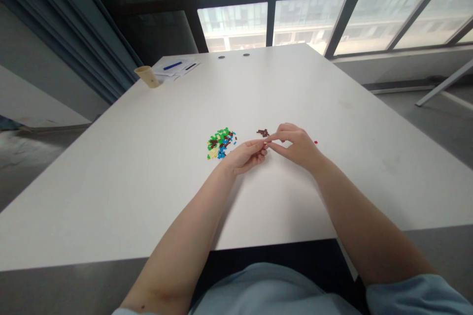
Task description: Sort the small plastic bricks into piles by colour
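My left hand (250, 156) is closed, its thumb and fingers pinched together at the tips. My right hand (294, 143) meets it there, also in a pinch. Whatever sits between the fingertips is too small and too covered to name. Just left of my left hand lies a heap of small building bricks (220, 143) in green, blue, yellow and dark brown. A smaller group of dark brown bricks (263, 133) lies beyond the fingertips. To the right of my right hand is a single red brick (316, 142).
The white table (148, 182) stretches toward the windows. At its far left stand a paper cup (148, 77) and some papers (173, 73) with a blue pen (172, 65) on top. Two round grey discs (221, 57) are near the far edge.
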A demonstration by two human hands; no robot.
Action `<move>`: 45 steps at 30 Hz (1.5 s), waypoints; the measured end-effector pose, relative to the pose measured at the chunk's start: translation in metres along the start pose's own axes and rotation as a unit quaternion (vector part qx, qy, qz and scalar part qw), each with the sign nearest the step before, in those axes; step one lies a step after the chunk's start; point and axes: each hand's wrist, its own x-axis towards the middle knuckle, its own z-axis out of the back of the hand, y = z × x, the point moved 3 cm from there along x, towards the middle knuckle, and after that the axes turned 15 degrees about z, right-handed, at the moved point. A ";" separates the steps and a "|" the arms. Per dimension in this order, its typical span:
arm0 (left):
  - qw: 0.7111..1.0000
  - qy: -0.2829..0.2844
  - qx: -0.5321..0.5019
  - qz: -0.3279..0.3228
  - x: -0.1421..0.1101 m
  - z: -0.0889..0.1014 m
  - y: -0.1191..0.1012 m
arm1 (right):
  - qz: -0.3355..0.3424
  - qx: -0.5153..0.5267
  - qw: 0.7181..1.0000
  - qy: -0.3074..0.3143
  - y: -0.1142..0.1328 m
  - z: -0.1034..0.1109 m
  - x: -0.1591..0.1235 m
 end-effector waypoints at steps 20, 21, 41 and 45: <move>0.983 -0.166 0.007 -0.075 -0.010 0.020 -0.019 | -0.409 -0.251 0.877 0.026 -0.138 0.045 -0.082; 0.983 -0.168 0.005 -0.080 -0.011 0.021 -0.020 | -0.410 -0.248 0.877 0.030 -0.140 0.044 -0.082; 0.632 -0.550 0.507 -0.202 -0.043 0.071 -0.052 | -0.294 0.178 0.871 0.351 -0.036 -0.012 -0.033; 0.591 -0.529 0.594 -0.135 -0.030 0.066 -0.045 | -0.285 0.170 0.868 0.368 -0.035 -0.013 -0.034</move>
